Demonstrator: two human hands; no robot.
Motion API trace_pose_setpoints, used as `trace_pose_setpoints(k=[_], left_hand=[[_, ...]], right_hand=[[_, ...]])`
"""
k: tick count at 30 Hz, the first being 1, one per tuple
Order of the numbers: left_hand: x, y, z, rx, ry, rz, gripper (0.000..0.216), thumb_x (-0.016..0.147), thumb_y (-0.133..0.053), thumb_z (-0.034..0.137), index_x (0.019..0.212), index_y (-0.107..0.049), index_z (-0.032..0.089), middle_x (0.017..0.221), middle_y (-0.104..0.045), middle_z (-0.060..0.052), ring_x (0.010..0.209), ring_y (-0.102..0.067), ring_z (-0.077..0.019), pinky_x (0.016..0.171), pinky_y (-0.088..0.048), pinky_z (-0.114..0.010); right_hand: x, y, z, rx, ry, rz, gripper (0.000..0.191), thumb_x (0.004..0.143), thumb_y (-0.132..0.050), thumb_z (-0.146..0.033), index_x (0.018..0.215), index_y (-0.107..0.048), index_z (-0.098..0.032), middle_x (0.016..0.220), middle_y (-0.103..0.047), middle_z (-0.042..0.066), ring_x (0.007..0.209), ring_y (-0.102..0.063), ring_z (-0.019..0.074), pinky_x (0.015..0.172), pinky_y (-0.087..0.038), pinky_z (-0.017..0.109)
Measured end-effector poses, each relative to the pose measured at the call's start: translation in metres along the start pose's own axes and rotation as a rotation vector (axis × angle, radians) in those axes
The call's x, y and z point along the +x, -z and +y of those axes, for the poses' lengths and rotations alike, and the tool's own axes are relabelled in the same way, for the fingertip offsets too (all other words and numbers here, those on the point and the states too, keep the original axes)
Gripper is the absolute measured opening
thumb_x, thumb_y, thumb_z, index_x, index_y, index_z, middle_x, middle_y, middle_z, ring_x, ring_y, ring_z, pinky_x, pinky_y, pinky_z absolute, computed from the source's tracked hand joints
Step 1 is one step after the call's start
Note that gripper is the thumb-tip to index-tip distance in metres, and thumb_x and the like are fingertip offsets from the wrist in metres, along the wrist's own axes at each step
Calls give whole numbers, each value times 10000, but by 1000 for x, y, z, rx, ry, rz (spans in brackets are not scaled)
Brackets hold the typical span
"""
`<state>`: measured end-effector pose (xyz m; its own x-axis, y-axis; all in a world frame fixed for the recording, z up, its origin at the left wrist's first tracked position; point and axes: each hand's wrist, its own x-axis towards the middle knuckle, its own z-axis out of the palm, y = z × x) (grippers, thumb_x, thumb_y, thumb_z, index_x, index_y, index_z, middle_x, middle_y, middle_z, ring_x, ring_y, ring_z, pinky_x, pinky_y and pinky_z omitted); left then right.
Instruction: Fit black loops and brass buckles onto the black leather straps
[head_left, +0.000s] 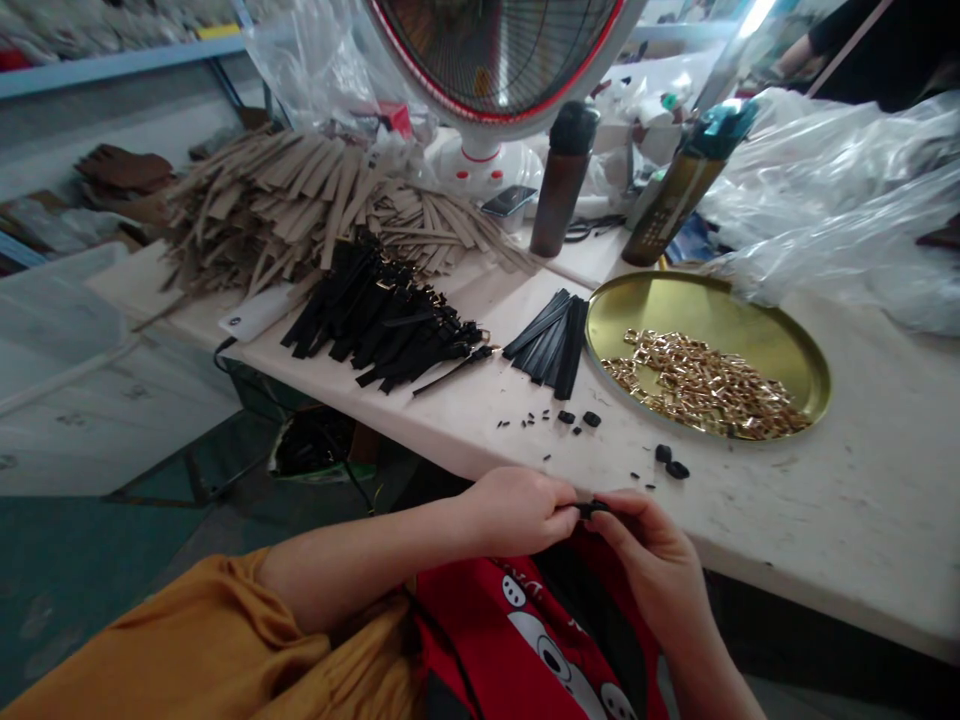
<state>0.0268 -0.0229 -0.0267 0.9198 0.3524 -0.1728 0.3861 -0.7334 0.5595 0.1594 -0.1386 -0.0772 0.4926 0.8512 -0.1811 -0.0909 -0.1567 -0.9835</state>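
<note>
My left hand and my right hand meet at the table's front edge, above my lap. Both are closed, fingertips pinching a small black strap piece between them; most of it is hidden by the fingers. Just beyond lie small black rolled pieces and tiny black bits. Farther off is a fan of flat black strips. To its left sits a pile of black straps with gold buckles. A gold round tray on the right carries many small gold metal buckles.
Bundles of beige strips cover the table's back left. Behind stand a fan, a dark bottle and a leaning olive bottle. Clear plastic bags fill the back right. Another person's arm shows at the top right.
</note>
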Motion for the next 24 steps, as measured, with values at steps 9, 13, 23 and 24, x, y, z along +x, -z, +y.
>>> trace_pose_setpoints(k=[9, 13, 23, 24], left_hand=[[16, -5, -3, -18, 6, -66, 326, 851, -353, 345, 923, -631, 190, 843, -675, -51, 743, -612, -192, 578, -393, -241], [19, -6, -5, -19, 31, -126, 315, 850, -360, 345, 923, -625, 192, 854, -672, -46, 758, -606, -185, 589, -399, -237], [16, 8, -10, -103, 15, -213, 309, 849, -351, 305, 855, -625, 164, 769, -658, -40, 679, -585, -154, 553, -368, -213], [16, 9, -11, -79, 23, -201, 310, 846, -351, 302, 862, -626, 160, 783, -658, -48, 690, -586, -160, 556, -367, -217]], right_hand=[[10, 13, -2, -81, -83, -102, 222, 681, -675, -367, 808, -607, -197, 721, -629, 9, 663, -572, 153, 619, -471, 265], [15, 14, 1, -117, -83, -145, 238, 678, -672, -390, 787, -602, -191, 701, -625, 9, 651, -568, 149, 611, -467, 259], [21, 22, 5, -180, -50, -84, 269, 680, -665, -416, 820, -614, -192, 705, -631, 24, 657, -587, 173, 622, -474, 294], [21, 21, 6, -190, -46, -84, 268, 680, -664, -417, 817, -614, -193, 717, -633, 26, 669, -589, 177, 634, -475, 300]])
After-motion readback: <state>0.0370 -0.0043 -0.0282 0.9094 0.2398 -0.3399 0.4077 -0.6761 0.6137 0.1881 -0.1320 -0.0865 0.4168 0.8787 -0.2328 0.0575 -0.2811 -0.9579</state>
